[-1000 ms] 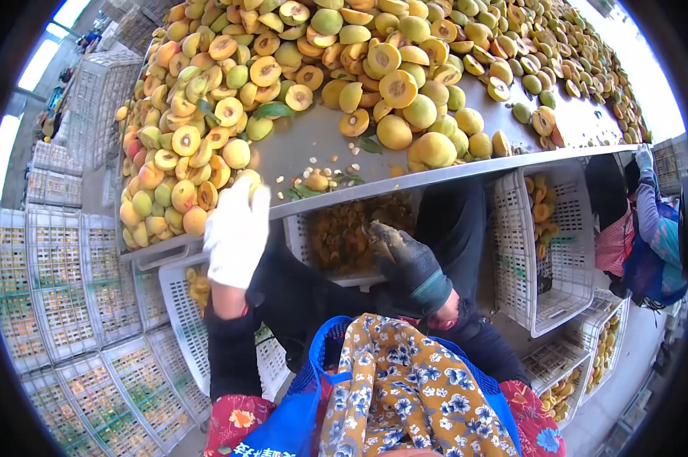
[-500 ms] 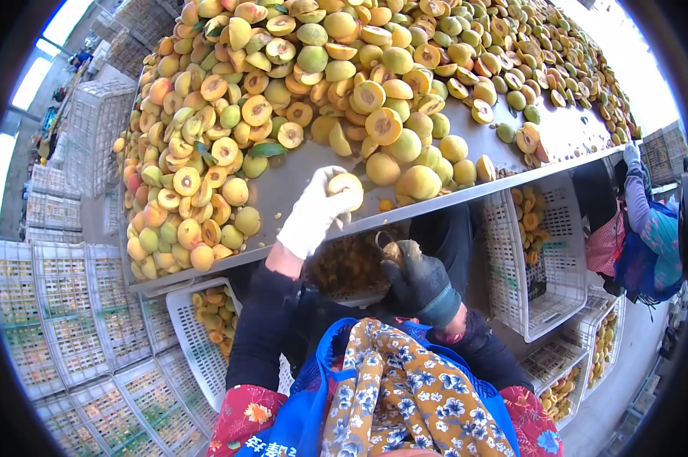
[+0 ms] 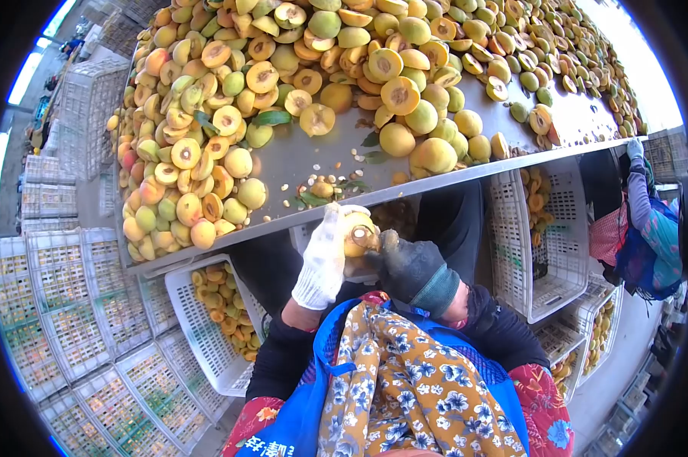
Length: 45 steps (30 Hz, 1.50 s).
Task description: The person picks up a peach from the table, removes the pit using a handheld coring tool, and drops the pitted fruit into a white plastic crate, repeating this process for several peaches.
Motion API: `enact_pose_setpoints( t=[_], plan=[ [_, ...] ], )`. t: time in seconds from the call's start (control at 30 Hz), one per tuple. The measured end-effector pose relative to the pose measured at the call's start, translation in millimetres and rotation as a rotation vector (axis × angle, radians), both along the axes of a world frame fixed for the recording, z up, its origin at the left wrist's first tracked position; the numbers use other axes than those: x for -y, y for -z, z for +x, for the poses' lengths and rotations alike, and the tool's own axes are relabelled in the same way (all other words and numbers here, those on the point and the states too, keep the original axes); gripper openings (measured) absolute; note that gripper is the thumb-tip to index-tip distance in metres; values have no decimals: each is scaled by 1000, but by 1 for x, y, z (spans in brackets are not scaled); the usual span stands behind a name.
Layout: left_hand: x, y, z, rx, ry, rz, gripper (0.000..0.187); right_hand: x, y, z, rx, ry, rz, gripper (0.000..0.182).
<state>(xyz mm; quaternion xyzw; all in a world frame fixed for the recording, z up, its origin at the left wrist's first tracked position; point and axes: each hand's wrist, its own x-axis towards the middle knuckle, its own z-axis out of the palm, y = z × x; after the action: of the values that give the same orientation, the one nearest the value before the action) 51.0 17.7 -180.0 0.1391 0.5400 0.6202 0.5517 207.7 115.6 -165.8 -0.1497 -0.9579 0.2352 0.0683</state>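
Observation:
My left hand (image 3: pixel 325 263), in a white glove, grips a yellow peach half (image 3: pixel 359 232) just below the table's front edge, its cut face turned up with the pit area showing. Against the right side of that fruit presses my right hand (image 3: pixel 416 270), in a dark glove with a teal cuff. Its fingers are closed round a small looped metal tool, largely hidden now at the fruit. Beyond both hands, a large heap of halved peaches (image 3: pixel 185 152) covers much of the metal table (image 3: pixel 283 164). One peach half (image 3: pixel 317 119) lies at the heap's front.
Loose pits and leaves (image 3: pixel 321 189) lie near the table edge. A white crate of peaches (image 3: pixel 184 305) stands at my left, and another white crate (image 3: pixel 504 236) at my right. Stacked crates (image 3: pixel 62 305) fill the far left. A co-worker (image 3: pixel 648 228) is at the right.
My left hand has drawn back from over the table toward my body with a peach half. My right hand has met it at the fruit. Another half now shows at the heap's front.

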Motion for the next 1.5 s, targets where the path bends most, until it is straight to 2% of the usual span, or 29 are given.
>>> enact_pose_setpoints(
  t=[0.07, 0.17, 0.23, 0.37, 0.47, 0.57, 0.6, 0.67, 0.7, 0.77, 0.9, 0.97, 1.03, 1.13, 1.17, 1.2, 1.23, 1.33, 1.37, 1.43, 1.5],
  plan=[
    [5, 7, 1, -500, 55, 53, 47, 2, -6, -3, 54, 8, -44, 16],
    [4, -13, 6, -513, -24, -50, 41, 4, -7, -9, 122, 55, -211, 30],
    [3, 3, 14, -444, -126, -165, 38, 11, 5, -9, 39, 106, -376, 24],
    [4, 6, 18, -455, -179, -170, 34, 14, 10, -12, -105, 164, -689, 21],
    [5, 17, 21, -484, -206, -62, 33, 12, 19, -14, -247, 18, -626, 19],
    [5, 14, 15, -411, -162, -46, 30, 7, -3, -14, -109, 109, -1092, 31],
    [7, 25, 11, -309, -156, 65, 31, 5, -12, -14, -36, 181, -1280, 34],
    [6, 15, 13, -445, -112, 39, 34, -1, -20, -14, 219, 389, -1775, 37],
    [6, 11, 13, -513, -88, 25, 35, -1, -13, -11, 205, 373, -1995, 39],
    [5, 14, 13, -397, -68, 172, 40, 0, 10, -3, 172, 324, -2430, 42],
    [5, 36, 11, -108, -24, 320, 48, 11, 19, 2, 55, 240, -2854, 45],
    [3, 35, 12, -78, -13, 346, 51, 12, 20, 3, 11, 176, -3041, 45],
    [2, 30, 15, -27, -39, 330, 50, 14, 26, 3, 27, 196, -2838, 42],
    [5, 28, 9, 164, -269, 105, 49, 9, 22, 4, -32, 99, -2618, 42],
    [15, 25, -1, 58, -272, -24, 45, 6, 20, 6, -63, 47, -2559, 43],
    [30, 17, -9, -112, -270, -31, 43, 3, 19, 9, -57, 88, -2627, 46],
    [45, 9, -15, -659, -235, -42, 38, -2, 22, 12, -24, 158, -2585, 46],
    [92, -35, -51, -1283, -55, -816, 36, -14, 36, 20, 78, 397, -2411, 45],
    [113, -26, -62, -1508, -51, -989, 40, -14, 42, 18, 93, 432, -2402, 44],
    [127, -18, -91, -1904, -19, -1087, 43, -12, 56, 16, 121, 505, -2377, 42],
    [88, -32, -101, -1882, -54, -876, 44, -6, 56, 13, 134, 488, -2233, 37]
  ],
)
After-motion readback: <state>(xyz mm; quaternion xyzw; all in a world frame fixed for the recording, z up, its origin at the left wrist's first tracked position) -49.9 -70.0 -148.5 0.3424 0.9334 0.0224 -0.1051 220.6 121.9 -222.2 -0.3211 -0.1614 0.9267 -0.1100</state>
